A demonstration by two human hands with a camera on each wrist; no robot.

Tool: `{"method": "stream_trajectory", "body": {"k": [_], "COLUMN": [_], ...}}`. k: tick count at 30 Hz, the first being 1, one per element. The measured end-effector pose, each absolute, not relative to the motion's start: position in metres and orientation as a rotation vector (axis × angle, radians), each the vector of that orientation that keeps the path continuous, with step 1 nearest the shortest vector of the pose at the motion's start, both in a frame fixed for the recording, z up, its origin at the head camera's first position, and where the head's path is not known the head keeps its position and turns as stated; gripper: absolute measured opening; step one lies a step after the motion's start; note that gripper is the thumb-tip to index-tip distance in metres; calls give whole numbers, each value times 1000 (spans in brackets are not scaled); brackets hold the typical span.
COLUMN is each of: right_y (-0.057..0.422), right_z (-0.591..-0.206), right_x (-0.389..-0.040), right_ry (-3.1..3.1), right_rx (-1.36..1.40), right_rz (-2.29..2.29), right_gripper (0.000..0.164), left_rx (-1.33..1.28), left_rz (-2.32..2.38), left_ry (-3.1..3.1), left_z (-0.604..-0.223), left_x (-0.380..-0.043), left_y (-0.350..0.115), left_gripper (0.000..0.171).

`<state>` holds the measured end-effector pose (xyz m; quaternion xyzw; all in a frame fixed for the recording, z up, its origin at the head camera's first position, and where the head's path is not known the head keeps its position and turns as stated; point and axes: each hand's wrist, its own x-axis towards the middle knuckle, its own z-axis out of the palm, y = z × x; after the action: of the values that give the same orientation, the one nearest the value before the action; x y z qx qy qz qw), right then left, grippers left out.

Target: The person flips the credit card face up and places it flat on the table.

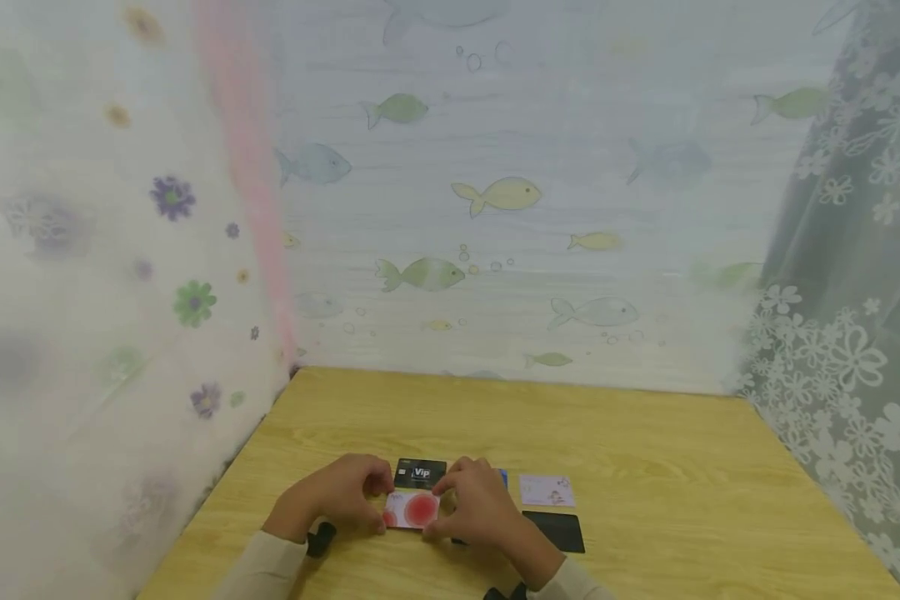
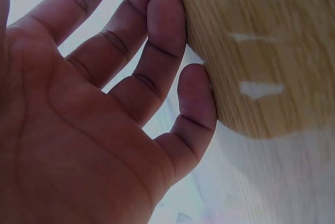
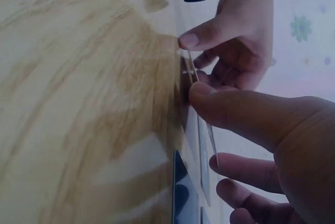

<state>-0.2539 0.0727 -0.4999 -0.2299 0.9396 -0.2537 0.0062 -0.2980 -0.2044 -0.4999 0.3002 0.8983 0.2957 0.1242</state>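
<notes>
A white card with a red circle [image 1: 417, 510] is between my two hands in the head view. My left hand [image 1: 337, 493] holds its left edge, thumb at the near corner and fingers at the far corner. My right hand [image 1: 483, 507] grips the right edge the same way, thumb near and fingers far. Seen edge-on in the right wrist view, the card [image 3: 211, 136] sits slightly above the wood surface. Just beyond it lies a black Vip card [image 1: 420, 473]. The left wrist view shows the palm and bent fingers [image 2: 166, 20], with the card out of sight.
Right of my right hand are a pale pink card [image 1: 547, 491] and, nearer, a black card [image 1: 558, 532]. A blue card [image 1: 504, 477] is mostly hidden behind that hand. The wooden table [image 1: 645, 450] meets patterned curtains at the back and sides.
</notes>
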Motion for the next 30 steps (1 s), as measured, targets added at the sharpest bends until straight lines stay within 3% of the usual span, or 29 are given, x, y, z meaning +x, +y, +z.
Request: {"method": "stream_trajectory", "body": {"k": [30], "right_y": [72], "right_z": [-504], "right_x": [-255], "right_ry": [2970], "right_rx": [-700], "right_rz": [-762], "right_gripper": [47], "left_rx": [834], "left_rz": [862], "left_ry": [2592], "left_z": [-495], "left_x": [-295], "left_y": [-202], "left_gripper": [43]}}
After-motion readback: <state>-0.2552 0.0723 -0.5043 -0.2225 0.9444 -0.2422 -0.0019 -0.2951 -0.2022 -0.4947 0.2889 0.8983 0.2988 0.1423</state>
